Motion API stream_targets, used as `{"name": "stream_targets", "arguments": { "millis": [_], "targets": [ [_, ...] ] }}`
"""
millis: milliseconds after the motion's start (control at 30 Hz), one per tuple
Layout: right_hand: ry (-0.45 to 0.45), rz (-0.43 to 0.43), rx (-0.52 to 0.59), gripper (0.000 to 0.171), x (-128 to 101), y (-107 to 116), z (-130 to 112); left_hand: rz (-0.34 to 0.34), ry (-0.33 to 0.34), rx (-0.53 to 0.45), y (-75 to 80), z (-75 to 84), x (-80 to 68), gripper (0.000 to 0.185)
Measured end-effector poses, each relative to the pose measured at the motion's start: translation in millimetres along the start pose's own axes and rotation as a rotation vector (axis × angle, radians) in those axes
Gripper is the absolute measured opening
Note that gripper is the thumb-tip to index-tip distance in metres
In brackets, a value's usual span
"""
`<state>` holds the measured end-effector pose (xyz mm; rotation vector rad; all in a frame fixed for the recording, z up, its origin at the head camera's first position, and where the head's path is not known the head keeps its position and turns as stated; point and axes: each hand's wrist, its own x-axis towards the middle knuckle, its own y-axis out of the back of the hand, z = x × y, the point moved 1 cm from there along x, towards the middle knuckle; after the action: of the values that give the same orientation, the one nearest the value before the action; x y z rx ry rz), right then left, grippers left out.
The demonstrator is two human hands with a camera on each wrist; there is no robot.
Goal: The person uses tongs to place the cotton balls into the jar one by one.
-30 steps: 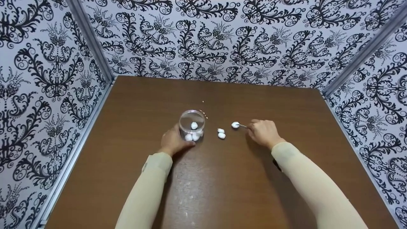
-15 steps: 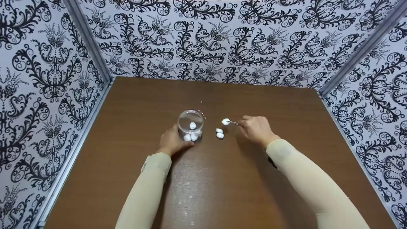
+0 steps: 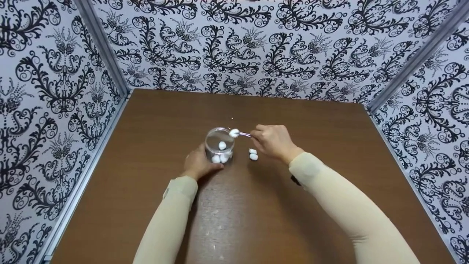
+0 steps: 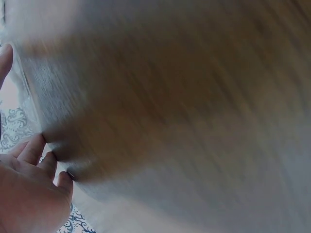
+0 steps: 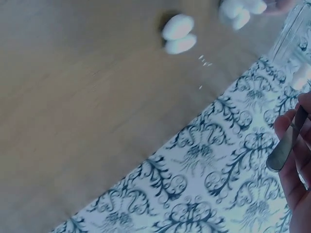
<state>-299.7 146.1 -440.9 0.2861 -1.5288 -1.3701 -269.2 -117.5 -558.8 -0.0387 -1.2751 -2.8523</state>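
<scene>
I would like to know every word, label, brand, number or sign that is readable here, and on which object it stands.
None can be read in any view.
The clear jar, the metal tool and the brown table show no readable lettering.
The patterned walls carry scrolls, not letters.

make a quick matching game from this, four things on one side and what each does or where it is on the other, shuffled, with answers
Column 1
1. left hand
2. right hand
3. clear jar
4. pair of white balls

Column 2
A. has other white balls inside
B. holds a metal tool
C. lies on the brown table, outside any container
D. grips the side of a container

Pairs: 1-D, 2-B, 3-A, 4-C
</scene>
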Motion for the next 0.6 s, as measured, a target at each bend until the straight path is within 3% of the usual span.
{"name": "stream_targets", "arguments": {
  "millis": [600],
  "targets": [
    [0.068,-0.022,0.001,0.006,8.0,-21.4,-16.5,-0.018,0.025,0.021,1.2,-0.8,0.3,0.102]
  ]
}}
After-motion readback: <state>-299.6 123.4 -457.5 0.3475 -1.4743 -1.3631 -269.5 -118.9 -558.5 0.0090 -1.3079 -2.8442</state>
